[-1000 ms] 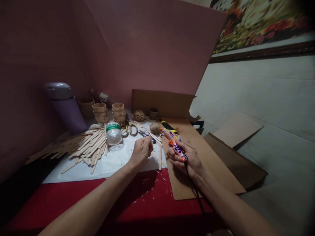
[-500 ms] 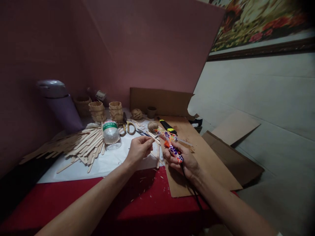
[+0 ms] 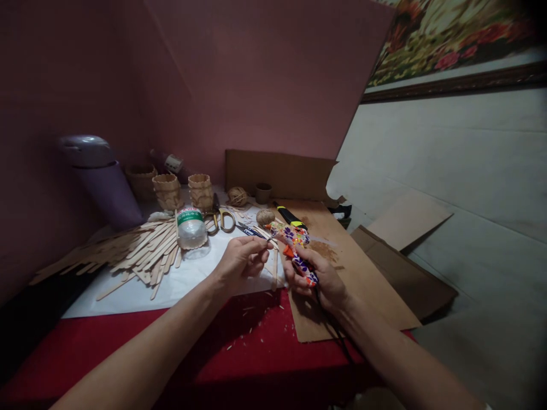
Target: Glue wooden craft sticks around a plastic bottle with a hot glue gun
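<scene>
My right hand (image 3: 318,279) is wrapped round the handle of a flower-patterned hot glue gun (image 3: 293,234) with an orange trigger. Its nozzle points left, and a clear glue stick (image 3: 322,242) sticks out of its back. In front of the nozzle, my left hand (image 3: 244,259) is closed in a pinch on something small and thin that I cannot make out. Just beyond the hands lie a ball of twine (image 3: 265,217), a black and yellow utility knife (image 3: 291,216) and several loose wooden sticks (image 3: 274,267).
Craft sticks (image 3: 149,250) are heaped on the left beside a plastic bottle (image 3: 191,229). Scissors (image 3: 223,221), stick-covered cups (image 3: 200,192) and a purple thermos (image 3: 105,185) stand or lie behind. Cardboard (image 3: 354,285) covers the right side, and the gun's black cord (image 3: 337,333) hangs over the front.
My left hand has shifted slightly right, its fingertips now closer to the glue gun. The glue gun in my right hand has tilted slightly. The other things stay in place.
</scene>
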`<state>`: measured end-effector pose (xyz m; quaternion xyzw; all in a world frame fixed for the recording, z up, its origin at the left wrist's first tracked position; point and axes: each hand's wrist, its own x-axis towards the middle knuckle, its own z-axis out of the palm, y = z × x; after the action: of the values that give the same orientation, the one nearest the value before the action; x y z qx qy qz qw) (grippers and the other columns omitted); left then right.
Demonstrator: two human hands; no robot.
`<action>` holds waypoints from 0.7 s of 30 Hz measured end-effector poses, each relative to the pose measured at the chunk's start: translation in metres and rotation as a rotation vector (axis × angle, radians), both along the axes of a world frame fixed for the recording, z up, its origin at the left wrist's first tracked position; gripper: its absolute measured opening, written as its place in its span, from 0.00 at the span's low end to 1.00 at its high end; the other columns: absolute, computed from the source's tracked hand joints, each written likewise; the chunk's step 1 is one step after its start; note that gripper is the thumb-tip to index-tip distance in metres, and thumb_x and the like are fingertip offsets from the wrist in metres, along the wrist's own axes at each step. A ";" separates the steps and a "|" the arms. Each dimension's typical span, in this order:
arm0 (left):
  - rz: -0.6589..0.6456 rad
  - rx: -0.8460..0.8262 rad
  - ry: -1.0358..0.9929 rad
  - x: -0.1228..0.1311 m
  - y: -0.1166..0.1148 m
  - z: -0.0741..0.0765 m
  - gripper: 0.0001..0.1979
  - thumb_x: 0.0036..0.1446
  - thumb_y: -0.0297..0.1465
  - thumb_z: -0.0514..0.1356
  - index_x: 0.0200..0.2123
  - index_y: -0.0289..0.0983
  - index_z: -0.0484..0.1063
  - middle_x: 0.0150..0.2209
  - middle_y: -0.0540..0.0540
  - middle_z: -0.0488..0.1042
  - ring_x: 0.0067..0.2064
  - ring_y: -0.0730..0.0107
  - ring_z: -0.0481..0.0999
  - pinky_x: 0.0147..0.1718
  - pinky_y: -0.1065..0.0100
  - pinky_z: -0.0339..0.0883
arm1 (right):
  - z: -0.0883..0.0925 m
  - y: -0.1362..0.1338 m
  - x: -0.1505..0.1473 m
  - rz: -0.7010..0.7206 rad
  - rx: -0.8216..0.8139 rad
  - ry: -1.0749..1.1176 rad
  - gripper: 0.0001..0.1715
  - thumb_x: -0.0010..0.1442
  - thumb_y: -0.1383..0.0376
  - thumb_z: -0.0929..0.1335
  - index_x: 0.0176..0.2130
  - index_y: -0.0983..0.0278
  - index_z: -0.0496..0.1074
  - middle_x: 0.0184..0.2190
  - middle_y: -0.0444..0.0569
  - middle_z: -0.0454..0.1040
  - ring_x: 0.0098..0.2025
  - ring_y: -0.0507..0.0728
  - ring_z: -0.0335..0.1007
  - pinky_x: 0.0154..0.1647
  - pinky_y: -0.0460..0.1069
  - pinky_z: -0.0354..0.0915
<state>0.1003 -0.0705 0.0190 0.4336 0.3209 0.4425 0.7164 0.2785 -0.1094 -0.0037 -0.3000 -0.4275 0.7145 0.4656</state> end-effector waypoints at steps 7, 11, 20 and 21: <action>0.008 -0.006 -0.033 -0.001 -0.003 0.002 0.13 0.39 0.34 0.69 0.26 0.31 0.74 0.15 0.53 0.66 0.12 0.87 0.51 0.13 0.77 0.37 | -0.003 0.001 -0.002 0.000 -0.024 0.036 0.22 0.64 0.52 0.65 0.28 0.66 0.71 0.16 0.40 0.64 0.13 0.44 0.43 0.11 0.39 0.46; -0.011 0.043 -0.066 0.000 -0.004 0.001 0.15 0.39 0.34 0.72 0.27 0.30 0.74 0.18 0.50 0.71 0.14 0.86 0.55 0.13 0.77 0.43 | -0.003 0.002 0.000 0.019 -0.024 0.030 0.27 0.64 0.50 0.63 0.25 0.67 0.71 0.11 0.38 0.57 0.12 0.44 0.41 0.10 0.39 0.44; -0.032 0.034 -0.074 -0.003 -0.004 0.003 0.14 0.42 0.34 0.70 0.28 0.30 0.76 0.18 0.50 0.70 0.13 0.85 0.56 0.13 0.76 0.40 | -0.002 0.001 -0.001 0.024 0.003 0.014 0.28 0.64 0.50 0.63 0.25 0.68 0.72 0.12 0.39 0.59 0.12 0.44 0.43 0.10 0.40 0.45; -0.027 0.033 -0.063 -0.003 -0.004 0.003 0.13 0.42 0.34 0.69 0.28 0.30 0.75 0.18 0.50 0.70 0.13 0.85 0.56 0.13 0.76 0.40 | -0.002 0.000 -0.002 0.009 0.012 0.021 0.26 0.64 0.50 0.64 0.26 0.68 0.72 0.13 0.40 0.61 0.12 0.44 0.44 0.10 0.40 0.44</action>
<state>0.0975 -0.0745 0.0218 0.4356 0.2848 0.4516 0.7247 0.2764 -0.1094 -0.0057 -0.2876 -0.4281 0.7173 0.4686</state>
